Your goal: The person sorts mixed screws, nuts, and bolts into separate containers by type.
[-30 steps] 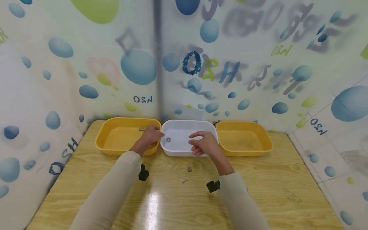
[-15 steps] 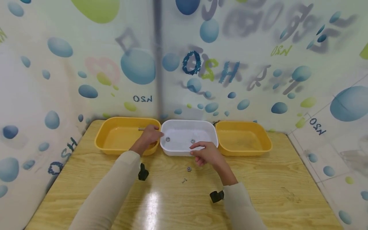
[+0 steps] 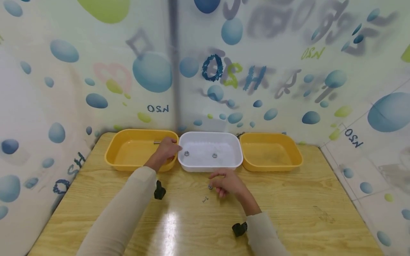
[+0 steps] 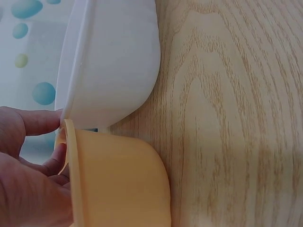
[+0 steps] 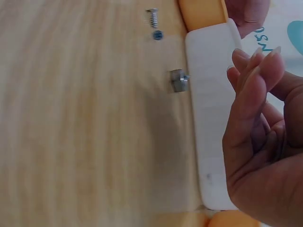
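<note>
My left hand (image 3: 165, 149) lies on the right end of the left yellow tray (image 3: 128, 156), its fingers curled over the rim (image 4: 71, 156) beside the white tray (image 4: 113, 56). A bolt (image 3: 157, 143) shows in that yellow tray just left of the hand. The white tray (image 3: 224, 161) holds two nuts (image 3: 186, 153) (image 3: 215, 155). My right hand (image 3: 225, 182) hovers low over the table in front of the white tray, fingers bent and holding nothing. Its fingertips are close to a loose nut (image 5: 179, 80) on the wood. A small screw (image 3: 205, 200) lies nearer me.
A second yellow tray (image 3: 270, 156) stands to the right of the white one. All three trays sit against the back wall of the wooden table (image 3: 304, 213). Patterned walls close in the left, back and right sides.
My right hand has drawn back from over the white tray to the table in front of it, leaving a second nut in the tray. The left hand has not moved.
</note>
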Action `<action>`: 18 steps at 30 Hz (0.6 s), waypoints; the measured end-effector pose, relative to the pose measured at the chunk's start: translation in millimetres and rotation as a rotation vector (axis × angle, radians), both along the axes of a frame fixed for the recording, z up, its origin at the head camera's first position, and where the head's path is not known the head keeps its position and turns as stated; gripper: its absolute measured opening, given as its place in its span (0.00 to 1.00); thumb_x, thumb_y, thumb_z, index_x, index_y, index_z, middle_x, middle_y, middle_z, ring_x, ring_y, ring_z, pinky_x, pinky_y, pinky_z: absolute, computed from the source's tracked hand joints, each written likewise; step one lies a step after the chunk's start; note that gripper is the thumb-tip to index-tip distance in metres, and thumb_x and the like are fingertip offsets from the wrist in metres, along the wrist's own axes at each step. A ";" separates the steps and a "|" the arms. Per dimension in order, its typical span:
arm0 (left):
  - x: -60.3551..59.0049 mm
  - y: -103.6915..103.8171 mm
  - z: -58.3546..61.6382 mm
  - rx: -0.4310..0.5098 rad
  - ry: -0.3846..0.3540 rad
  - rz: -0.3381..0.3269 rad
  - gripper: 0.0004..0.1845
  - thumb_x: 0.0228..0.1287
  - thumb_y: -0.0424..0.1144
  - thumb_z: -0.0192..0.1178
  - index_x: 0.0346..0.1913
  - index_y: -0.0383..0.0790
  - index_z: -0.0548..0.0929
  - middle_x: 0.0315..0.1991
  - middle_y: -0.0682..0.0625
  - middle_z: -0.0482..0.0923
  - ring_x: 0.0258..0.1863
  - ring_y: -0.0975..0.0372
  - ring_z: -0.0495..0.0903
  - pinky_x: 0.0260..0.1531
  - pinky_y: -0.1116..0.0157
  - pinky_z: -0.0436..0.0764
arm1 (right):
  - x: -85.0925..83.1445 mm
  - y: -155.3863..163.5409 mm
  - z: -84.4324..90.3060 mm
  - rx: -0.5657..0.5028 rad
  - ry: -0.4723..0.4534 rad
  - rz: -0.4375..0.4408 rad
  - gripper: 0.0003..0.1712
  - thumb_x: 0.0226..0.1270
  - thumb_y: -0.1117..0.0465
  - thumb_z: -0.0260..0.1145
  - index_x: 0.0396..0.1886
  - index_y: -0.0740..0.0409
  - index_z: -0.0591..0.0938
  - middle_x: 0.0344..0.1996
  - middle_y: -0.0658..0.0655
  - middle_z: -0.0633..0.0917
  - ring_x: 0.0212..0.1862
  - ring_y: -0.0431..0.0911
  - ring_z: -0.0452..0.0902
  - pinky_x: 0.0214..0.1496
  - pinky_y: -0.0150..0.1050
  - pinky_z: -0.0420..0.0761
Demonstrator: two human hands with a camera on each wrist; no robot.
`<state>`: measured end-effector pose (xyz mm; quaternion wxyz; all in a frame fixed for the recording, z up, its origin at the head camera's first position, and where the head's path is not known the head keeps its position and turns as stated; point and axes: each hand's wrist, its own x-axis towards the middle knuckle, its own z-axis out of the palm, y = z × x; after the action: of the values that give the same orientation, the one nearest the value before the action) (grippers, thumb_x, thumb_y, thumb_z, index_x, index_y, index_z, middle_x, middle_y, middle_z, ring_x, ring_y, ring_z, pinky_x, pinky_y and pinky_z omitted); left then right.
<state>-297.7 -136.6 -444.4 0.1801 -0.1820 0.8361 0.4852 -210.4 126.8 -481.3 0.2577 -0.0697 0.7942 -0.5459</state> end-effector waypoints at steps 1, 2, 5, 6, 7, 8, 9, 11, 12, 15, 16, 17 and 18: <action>0.2 -0.1 0.1 -0.004 0.000 0.001 0.25 0.68 0.38 0.59 0.64 0.34 0.67 0.52 0.41 0.70 0.42 0.53 0.71 0.38 0.66 0.72 | 0.9 -0.5 -3.5 0.005 -0.004 -0.002 0.17 0.62 0.61 0.69 0.50 0.61 0.84 0.13 0.53 0.78 0.12 0.40 0.72 0.17 0.35 0.76; 0.4 0.0 0.1 -0.007 -0.002 0.004 0.24 0.68 0.38 0.59 0.63 0.34 0.67 0.52 0.41 0.70 0.42 0.53 0.71 0.38 0.66 0.72 | 1.9 -0.9 -7.1 0.008 -0.013 -0.005 0.17 0.62 0.61 0.69 0.50 0.61 0.84 0.13 0.53 0.78 0.12 0.40 0.72 0.16 0.35 0.76; 1.5 -0.3 0.6 -0.009 0.001 0.001 0.24 0.68 0.38 0.59 0.63 0.34 0.68 0.52 0.41 0.70 0.41 0.52 0.72 0.38 0.65 0.72 | 4.4 -1.3 -17.8 0.018 -0.036 -0.011 0.16 0.62 0.61 0.69 0.49 0.59 0.85 0.13 0.52 0.78 0.12 0.39 0.71 0.16 0.34 0.75; 1.9 -0.2 0.6 -0.006 0.003 -0.001 0.24 0.68 0.37 0.59 0.63 0.33 0.68 0.52 0.41 0.70 0.42 0.52 0.72 0.38 0.65 0.72 | 5.3 -1.3 -20.0 0.021 -0.045 -0.015 0.16 0.62 0.61 0.69 0.49 0.58 0.85 0.13 0.52 0.78 0.12 0.39 0.71 0.16 0.34 0.75; 2.2 -0.1 0.6 -0.004 0.005 -0.001 0.24 0.68 0.37 0.59 0.63 0.33 0.68 0.52 0.41 0.70 0.42 0.52 0.72 0.38 0.65 0.72 | 5.9 -1.3 -22.1 0.020 -0.051 -0.020 0.16 0.62 0.62 0.68 0.49 0.58 0.85 0.13 0.53 0.78 0.13 0.40 0.71 0.15 0.34 0.75; 2.3 0.0 0.5 0.001 0.007 -0.001 0.24 0.68 0.37 0.59 0.63 0.33 0.68 0.52 0.41 0.70 0.43 0.52 0.71 0.39 0.65 0.72 | 6.4 -1.4 -23.8 0.015 -0.059 -0.025 0.16 0.61 0.62 0.68 0.50 0.58 0.84 0.13 0.53 0.78 0.13 0.40 0.71 0.15 0.34 0.75; 2.4 0.0 0.3 0.005 0.009 -0.002 0.24 0.68 0.37 0.58 0.63 0.33 0.68 0.53 0.41 0.70 0.44 0.52 0.71 0.39 0.65 0.72 | 6.7 -1.5 -25.2 0.014 -0.065 -0.029 0.16 0.61 0.62 0.69 0.50 0.58 0.84 0.13 0.53 0.78 0.13 0.40 0.71 0.15 0.34 0.75; 2.5 -0.3 -0.4 0.007 0.014 -0.006 0.24 0.68 0.37 0.58 0.64 0.33 0.68 0.53 0.41 0.70 0.44 0.52 0.71 0.38 0.66 0.72 | 7.0 -1.8 -26.9 0.013 -0.070 -0.039 0.17 0.60 0.62 0.69 0.50 0.58 0.84 0.13 0.53 0.78 0.12 0.40 0.71 0.15 0.34 0.76; 2.5 -0.4 -0.6 0.007 0.017 -0.007 0.24 0.68 0.37 0.59 0.63 0.33 0.68 0.53 0.41 0.70 0.43 0.52 0.71 0.38 0.66 0.72 | 7.0 -2.0 -27.2 0.013 -0.074 -0.045 0.17 0.60 0.62 0.69 0.51 0.58 0.84 0.13 0.53 0.78 0.12 0.40 0.71 0.15 0.35 0.76; 2.5 -1.0 -1.2 0.007 0.025 -0.013 0.25 0.68 0.37 0.59 0.64 0.33 0.68 0.53 0.41 0.70 0.41 0.53 0.71 0.36 0.66 0.72 | 6.6 -2.7 -27.9 0.023 -0.080 -0.055 0.17 0.60 0.63 0.70 0.50 0.58 0.84 0.13 0.53 0.79 0.12 0.40 0.72 0.15 0.35 0.76; 2.5 -1.1 -1.4 0.008 0.025 -0.012 0.25 0.67 0.37 0.59 0.64 0.33 0.67 0.53 0.41 0.70 0.41 0.53 0.71 0.36 0.66 0.72 | 6.6 -3.0 -27.8 0.026 -0.082 -0.056 0.17 0.60 0.63 0.70 0.50 0.58 0.84 0.13 0.53 0.79 0.13 0.40 0.72 0.16 0.35 0.76; 2.8 -1.0 -1.1 0.011 0.026 -0.012 0.25 0.67 0.37 0.59 0.64 0.33 0.67 0.53 0.41 0.70 0.41 0.53 0.71 0.36 0.66 0.72 | 6.5 -3.3 -27.6 0.031 -0.083 -0.057 0.17 0.60 0.64 0.69 0.50 0.58 0.84 0.13 0.53 0.79 0.13 0.40 0.72 0.16 0.35 0.76; 3.2 -1.0 -1.0 0.010 0.026 -0.011 0.25 0.67 0.37 0.59 0.64 0.33 0.68 0.53 0.41 0.70 0.41 0.53 0.71 0.36 0.66 0.72 | 6.5 -3.6 -27.5 0.035 -0.086 -0.059 0.17 0.60 0.64 0.69 0.50 0.58 0.84 0.13 0.53 0.79 0.13 0.40 0.72 0.16 0.34 0.76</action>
<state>-294.5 -137.6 -445.4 0.1725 -0.1702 0.8368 0.4909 -203.9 123.3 -508.8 0.2765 -0.0181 0.7936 -0.5417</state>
